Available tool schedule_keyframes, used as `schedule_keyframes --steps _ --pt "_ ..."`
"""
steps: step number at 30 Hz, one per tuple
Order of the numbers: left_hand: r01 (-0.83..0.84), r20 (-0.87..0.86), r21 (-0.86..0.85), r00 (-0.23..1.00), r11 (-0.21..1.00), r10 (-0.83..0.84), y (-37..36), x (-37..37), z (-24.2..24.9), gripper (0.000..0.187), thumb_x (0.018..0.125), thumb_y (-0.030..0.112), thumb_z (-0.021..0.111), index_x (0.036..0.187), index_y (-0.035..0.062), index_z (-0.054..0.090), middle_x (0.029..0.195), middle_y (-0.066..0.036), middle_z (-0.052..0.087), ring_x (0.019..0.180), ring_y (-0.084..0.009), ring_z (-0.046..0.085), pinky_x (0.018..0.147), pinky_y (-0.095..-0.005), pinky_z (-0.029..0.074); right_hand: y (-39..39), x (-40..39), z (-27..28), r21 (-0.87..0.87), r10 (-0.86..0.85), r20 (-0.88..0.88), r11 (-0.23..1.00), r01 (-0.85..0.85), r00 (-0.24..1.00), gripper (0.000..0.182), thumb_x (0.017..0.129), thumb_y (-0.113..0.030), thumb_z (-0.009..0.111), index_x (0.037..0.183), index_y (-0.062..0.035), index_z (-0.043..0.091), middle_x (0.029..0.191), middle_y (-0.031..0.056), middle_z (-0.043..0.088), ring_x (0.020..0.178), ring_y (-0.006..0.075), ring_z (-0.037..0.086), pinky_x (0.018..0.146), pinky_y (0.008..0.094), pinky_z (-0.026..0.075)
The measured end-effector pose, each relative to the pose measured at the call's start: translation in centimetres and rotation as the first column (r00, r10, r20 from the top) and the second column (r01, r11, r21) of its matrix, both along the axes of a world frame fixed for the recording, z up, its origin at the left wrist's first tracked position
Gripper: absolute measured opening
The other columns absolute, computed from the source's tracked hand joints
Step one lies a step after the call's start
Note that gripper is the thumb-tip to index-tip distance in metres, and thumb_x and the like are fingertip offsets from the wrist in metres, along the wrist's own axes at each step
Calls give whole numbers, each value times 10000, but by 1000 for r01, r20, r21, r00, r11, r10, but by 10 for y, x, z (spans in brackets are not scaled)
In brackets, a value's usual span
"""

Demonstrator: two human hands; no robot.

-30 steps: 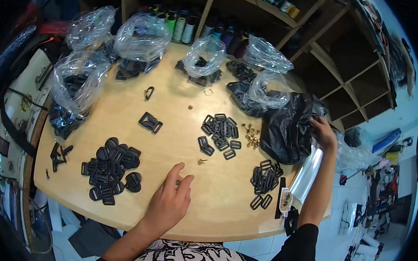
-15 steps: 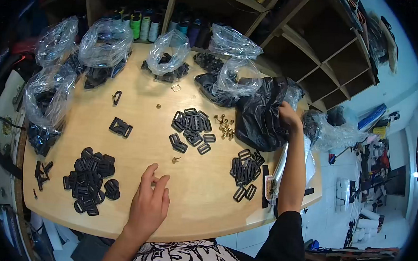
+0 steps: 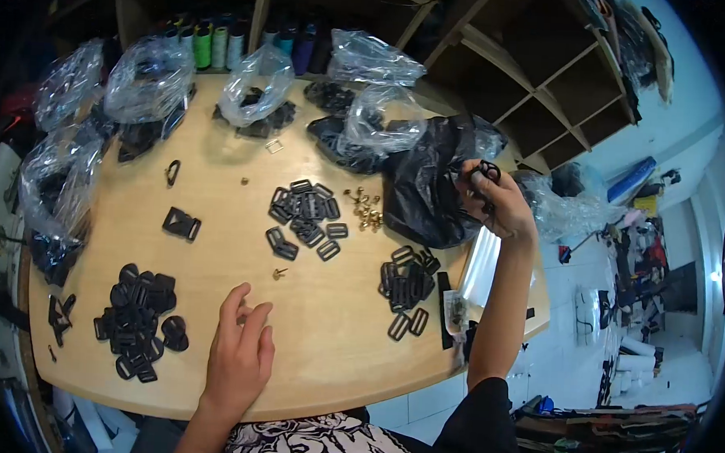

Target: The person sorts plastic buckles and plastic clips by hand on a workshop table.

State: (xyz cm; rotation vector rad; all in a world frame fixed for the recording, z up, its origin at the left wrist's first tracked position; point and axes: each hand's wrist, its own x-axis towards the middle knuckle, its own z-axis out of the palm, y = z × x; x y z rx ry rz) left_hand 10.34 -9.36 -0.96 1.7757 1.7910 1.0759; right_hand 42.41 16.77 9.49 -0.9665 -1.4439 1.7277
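My right hand (image 3: 499, 202) is closed around several small black plastic pieces (image 3: 484, 182) with looped ends, raised at the mouth of a black plastic bag (image 3: 420, 184). My left hand (image 3: 239, 351) rests near the table's front edge, fingers loosely apart, holding nothing. Just beyond its fingertips lies a brass-coloured stud (image 3: 279, 274). To its left is a heap of black buckle parts (image 3: 134, 317). Black strap sliders form one pile (image 3: 304, 211) in the middle and another pile (image 3: 407, 285) below the bag. Brass studs (image 3: 367, 209) lie between the middle pile and the bag.
Clear plastic bags (image 3: 150, 80) with black parts line the table's back and left. A side-release buckle (image 3: 181, 224), a snap hook (image 3: 173, 172) and a metal ring (image 3: 275, 146) lie on the wooden table (image 3: 204, 271). Thread spools (image 3: 218, 47) and shelves (image 3: 541, 96) stand behind.
My right hand has come out of the black bag and now holds black plastic pieces. My left hand has stayed over the table. The whole view has shifted slightly.
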Motion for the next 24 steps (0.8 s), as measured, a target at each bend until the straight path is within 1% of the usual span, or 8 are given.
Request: schedule_keyframes --steps 4,5,6,7,8,9,14,24 --pt "-38 212 -67 976 997 51 -3 -5 9 312 886 29 571 1191 -30 555 1277 -202 511 1076 -323 577 898 -382 504 -54 -82 3 148 210 435 943 -299 876 169 910 -73 594 1072 -31 607 814 -2 577 664 60 499 545 205 399" --pt "78 737 -215 667 974 109 -1 -6 13 330 926 129 538 1224 -14 533 1248 -182 538 1084 -316 577 902 -408 505 -66 -104 -1 178 328 527 860 -479 784 171 916 -78 590 1080 -28 600 838 9 595 722 66 527 621 223 442" --pt "238 968 -246 102 940 227 1 -7 15 368 965 229 505 1256 3 510 1219 -162 565 1093 -309 577 907 -435 505 -84 -129 -1 160 416 538 803 -574 733 192 923 -96 591 1105 -34 591 864 36 628 754 105 570 680 274 481" --pt "206 963 -265 105 942 248 4 -6 14 368 965 229 505 1256 3 510 1219 -162 565 1093 -309 577 907 -435 505 -94 -145 -18 352 446 531 658 -666 721 205 922 -106 597 1113 -36 572 875 91 654 789 187 629 712 320 504" --pt "318 934 -198 -225 927 277 9 -4 10 425 980 325 453 1267 16 499 1216 -149 565 1077 -303 589 903 -469 508 -105 -168 -6 81 549 608 675 -733 573 171 899 -54 611 1061 -24 566 997 119 648 907 176 622 779 305 505" --pt "396 797 -83 -525 914 300 13 -3 9 492 994 421 400 1278 29 488 1212 -137 565 1060 -297 602 898 -503 511 -114 -182 -17 144 533 625 639 -755 570 210 876 -52 628 1071 -24 557 1010 142 638 911 236 636 772 332 514" --pt "273 683 -448 -509 851 523 17 -2 23 477 976 431 408 1228 48 539 1158 -130 609 1103 -308 576 964 -516 458 -157 -210 -36 242 330 832 506 -828 445 377 792 -32 654 1138 -26 505 1049 191 575 919 390 625 762 420 521" --pt "310 718 -94 -637 946 280 18 4 0 531 977 425 330 1220 11 557 1234 -170 594 1191 -291 538 1050 -417 397 -183 -205 -53 478 73 830 417 -773 552 570 772 -76 660 1295 -23 439 1100 192 525 986 390 585 834 428 509"
